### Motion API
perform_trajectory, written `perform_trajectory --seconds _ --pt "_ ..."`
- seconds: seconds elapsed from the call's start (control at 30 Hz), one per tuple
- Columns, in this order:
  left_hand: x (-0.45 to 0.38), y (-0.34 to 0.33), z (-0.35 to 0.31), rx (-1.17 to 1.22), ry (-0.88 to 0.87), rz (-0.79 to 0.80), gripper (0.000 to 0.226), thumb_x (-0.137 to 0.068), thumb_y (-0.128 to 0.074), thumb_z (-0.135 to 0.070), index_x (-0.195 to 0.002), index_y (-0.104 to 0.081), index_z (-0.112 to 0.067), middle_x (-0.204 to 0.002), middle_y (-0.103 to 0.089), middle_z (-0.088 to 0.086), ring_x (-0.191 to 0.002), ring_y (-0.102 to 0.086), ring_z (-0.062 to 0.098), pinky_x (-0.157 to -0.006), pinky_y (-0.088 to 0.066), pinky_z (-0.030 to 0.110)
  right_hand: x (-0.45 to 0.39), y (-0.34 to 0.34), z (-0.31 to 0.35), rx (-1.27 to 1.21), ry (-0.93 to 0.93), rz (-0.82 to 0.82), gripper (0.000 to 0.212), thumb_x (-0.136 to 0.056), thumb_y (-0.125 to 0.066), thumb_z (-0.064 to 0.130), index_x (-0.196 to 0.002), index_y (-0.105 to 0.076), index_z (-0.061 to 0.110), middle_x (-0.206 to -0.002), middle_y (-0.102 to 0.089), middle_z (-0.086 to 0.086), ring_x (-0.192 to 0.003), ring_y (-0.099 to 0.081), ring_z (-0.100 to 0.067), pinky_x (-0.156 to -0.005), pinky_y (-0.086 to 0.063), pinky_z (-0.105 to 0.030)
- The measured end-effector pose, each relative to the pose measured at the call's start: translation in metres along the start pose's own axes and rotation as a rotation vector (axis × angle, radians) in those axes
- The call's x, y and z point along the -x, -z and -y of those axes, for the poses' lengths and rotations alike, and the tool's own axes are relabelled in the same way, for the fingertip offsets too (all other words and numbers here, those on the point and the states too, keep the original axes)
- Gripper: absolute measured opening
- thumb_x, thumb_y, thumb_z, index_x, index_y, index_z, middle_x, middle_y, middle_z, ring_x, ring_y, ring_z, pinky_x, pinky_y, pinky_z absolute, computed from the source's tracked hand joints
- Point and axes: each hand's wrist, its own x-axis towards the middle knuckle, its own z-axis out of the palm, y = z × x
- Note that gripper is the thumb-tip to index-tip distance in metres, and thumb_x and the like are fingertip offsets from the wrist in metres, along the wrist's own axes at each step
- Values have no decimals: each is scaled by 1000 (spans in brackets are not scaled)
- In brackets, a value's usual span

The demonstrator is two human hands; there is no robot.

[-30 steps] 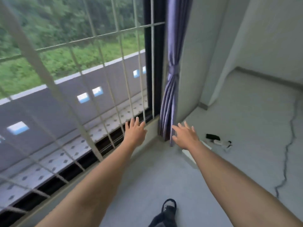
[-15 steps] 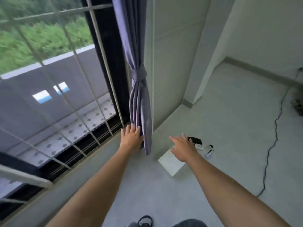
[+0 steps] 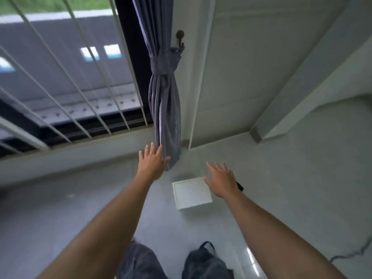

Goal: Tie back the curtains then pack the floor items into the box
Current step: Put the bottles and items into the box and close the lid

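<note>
My right hand (image 3: 221,181) nearer, fingers spread, empty, over box (image 3: 191,193); box just below-left. My left hand (image 3: 152,161) open, brushing curtain (image 3: 165,109).

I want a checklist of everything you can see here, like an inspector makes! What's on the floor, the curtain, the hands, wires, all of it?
Surface: grey floor, bare patches, a glare spot near the feet.
Job's things: purple curtain gathered by a tie-back looped to a wall hook; white box on the floor, nothing visible inside.
Clutter: small black item, mostly hidden behind the right hand.
Hands: left hand open, at the curtain's bottom edge; right hand open, over the box's far corner.
Cables: dark line on the floor at right; cable or crack, cannot tell.
Surroundings: barred window, white wall.
</note>
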Motion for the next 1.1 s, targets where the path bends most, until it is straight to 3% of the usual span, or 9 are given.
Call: perform_trajectory --seconds 0.13,0.27,0.47,0.67,0.83,1.0,1.1 --pt "6 -26 -24 45 78 -5 65 -99 -24 -53 -152 -11 -18 -160 -2 12 -148 0 30 -119 -4 51 -17 -22 -34 26 59 48 62 -97 -39 45 -152 -19 25 -157 -25 -4 -146 -12 -31 -115 -20 -51" --pt "-13 -88 -32 52 82 -31 67 -99 -22 -54 -153 -6 -18 -161 2 10 -148 4 27 -120 -2 46 -46 -85 -67 -39 81 40 62 -97 -40 44 -151 -21 22 -156 -28 -6 -146 -15 -31 -116 -20 -48" --pt "-60 -276 -18 42 87 41 69 -99 -21 -52 -153 1 -16 -160 8 10 -148 9 27 -121 -1 45 -132 -241 -127 -84 89 57 62 -98 -41 45 -152 -18 24 -159 -19 -8 -147 -12 -30 -118 -15 -42" --pt "-141 -457 15 11 82 94 67 -102 -21 -46 -152 6 -10 -160 12 11 -148 7 27 -120 -2 44 -249 -377 -176 -135 134 1 64 -98 -43 44 -153 -11 30 -160 -12 -9 -148 -8 -26 -118 -16 -47" --pt "-215 -557 49 39 118 26 66 -102 -21 -43 -152 4 -7 -160 8 12 -148 0 27 -121 -7 43 -330 -467 -212 -323 93 -116 72 -96 -46 46 -153 -5 28 -161 -13 -4 -146 -18 -22 -117 -22 -48" --pt "-261 -624 56 396 51 -132 67 -103 -30 -35 -152 8 -10 -160 12 5 -148 -1 18 -117 -8 28 -372 -520 -223 -429 94 -242 80 -94 -49 48 -154 -6 19 -159 -20 -2 -141 -31 -23 -113 -26 -35" --pt "-264 -648 55 549 62 -299 63 -103 -31 -27 -153 6 -14 -161 11 -2 -147 -1 11 -110 -5 18 -374 -535 -224 -493 114 -286 71 -97 -44 43 -153 -9 19 -156 -28 -2 -137 -37 -24 -107 -28 -29"
